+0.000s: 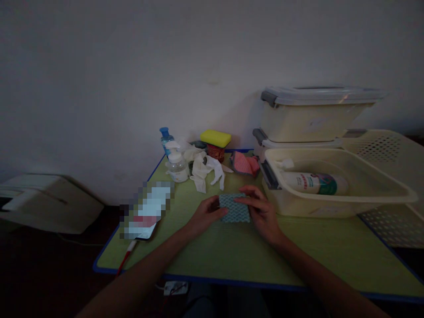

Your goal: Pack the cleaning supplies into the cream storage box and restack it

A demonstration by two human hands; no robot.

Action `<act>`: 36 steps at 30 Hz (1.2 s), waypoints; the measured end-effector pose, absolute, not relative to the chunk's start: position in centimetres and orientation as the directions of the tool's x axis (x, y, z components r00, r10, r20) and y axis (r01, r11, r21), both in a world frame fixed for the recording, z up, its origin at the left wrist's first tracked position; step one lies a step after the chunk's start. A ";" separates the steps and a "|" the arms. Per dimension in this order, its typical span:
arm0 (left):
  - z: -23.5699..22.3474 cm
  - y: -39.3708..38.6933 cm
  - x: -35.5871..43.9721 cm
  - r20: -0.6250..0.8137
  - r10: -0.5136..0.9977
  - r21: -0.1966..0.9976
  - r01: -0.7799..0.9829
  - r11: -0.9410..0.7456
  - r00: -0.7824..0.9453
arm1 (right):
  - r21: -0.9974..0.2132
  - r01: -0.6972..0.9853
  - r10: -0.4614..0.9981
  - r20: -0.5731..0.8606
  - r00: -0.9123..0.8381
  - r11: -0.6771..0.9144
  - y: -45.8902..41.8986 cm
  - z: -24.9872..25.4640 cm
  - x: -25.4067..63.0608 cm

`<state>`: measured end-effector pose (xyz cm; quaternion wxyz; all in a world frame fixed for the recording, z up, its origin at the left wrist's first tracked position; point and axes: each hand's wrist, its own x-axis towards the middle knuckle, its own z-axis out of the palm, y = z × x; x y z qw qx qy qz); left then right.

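A small folded blue-green cleaning cloth [234,211] with a scale-like weave is held between my hands, low over the table. My left hand [209,213] grips its left edge, with the thumb on top and the other fingers partly hidden. On the opposite side, my right hand [263,211] pinches the right edge, its index finger lying across the upper face. A crumpled pink cloth [244,163] with a dark border lies beyond my right hand. White gloves [205,170] lie in a loose heap beyond the cloth.
A yellow sponge [216,138] rests on a red basket [216,153]. Left of it stand a pump bottle [178,168] and a blue-capped bottle [164,137]. A cabled phone [145,229] lies left. An open bin [331,203] holding a white bottle [311,183] and lidded boxes [304,119] stand right.
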<state>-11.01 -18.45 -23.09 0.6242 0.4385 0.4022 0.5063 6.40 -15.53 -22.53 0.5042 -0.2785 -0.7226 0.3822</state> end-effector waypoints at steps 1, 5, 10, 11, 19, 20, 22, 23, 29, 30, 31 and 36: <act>-23.3 -18.4 -11.0 -0.069 0.987 0.951 -0.290 0.110 0.147 | -0.859 0.003 0.809 0.480 -0.340 0.511 -15.5 -22.6 6.4; -23.6 -18.4 -11.2 -0.092 0.992 0.939 -0.324 0.115 0.085 | -0.949 -0.106 0.853 0.313 -0.418 0.296 -15.3 -23.0 6.4; -23.2 -18.4 -11.3 -0.098 0.995 0.953 -0.287 0.099 0.017 | -0.992 -0.057 0.843 0.126 -0.523 0.112 -15.4 -23.1 6.0; -23.1 -18.4 -11.3 -0.098 0.995 0.956 -0.278 0.095 0.004 | -0.994 -0.047 0.841 0.106 -0.530 0.095 -15.4 -23.1 5.9; -22.9 -18.3 -11.3 -0.125 0.991 0.966 -0.233 0.111 -0.047 | -0.988 0.007 0.856 0.127 -0.502 0.151 -15.2 -23.4 5.4; -22.9 -18.3 -11.3 -0.126 0.990 0.968 -0.225 0.110 -0.056 | -0.987 0.021 0.858 0.131 -0.496 0.162 -15.3 -23.4 5.3; -22.8 -18.3 -11.3 -0.121 0.990 0.971 -0.217 0.104 -0.066 | -0.983 0.046 0.863 0.133 -0.488 0.177 -15.4 -23.3 5.2; -22.8 -18.3 -11.3 -0.115 0.991 0.972 -0.215 0.098 -0.066 | -0.982 0.056 0.865 0.132 -0.484 0.182 -15.4 -23.3 5.2; -22.9 -18.4 -11.4 -0.101 0.994 0.975 -0.202 0.088 -0.052 | -0.985 0.069 0.885 0.109 -0.452 0.156 -15.2 -23.4 5.2; -22.9 -18.4 -11.4 -0.105 0.993 0.975 -0.201 0.093 -0.049 | -0.988 0.060 0.885 0.102 -0.454 0.145 -15.2 -23.4 5.2; -22.8 -18.4 -11.4 -0.110 0.993 0.975 -0.198 0.099 -0.048 | -0.990 0.048 0.884 0.095 -0.457 0.132 -15.1 -23.4 5.2; -22.5 -18.6 -11.3 -0.137 0.990 0.969 -0.210 0.126 -0.039 | -0.998 0.006 0.876 0.046 -0.480 0.055 -14.9 -23.4 5.3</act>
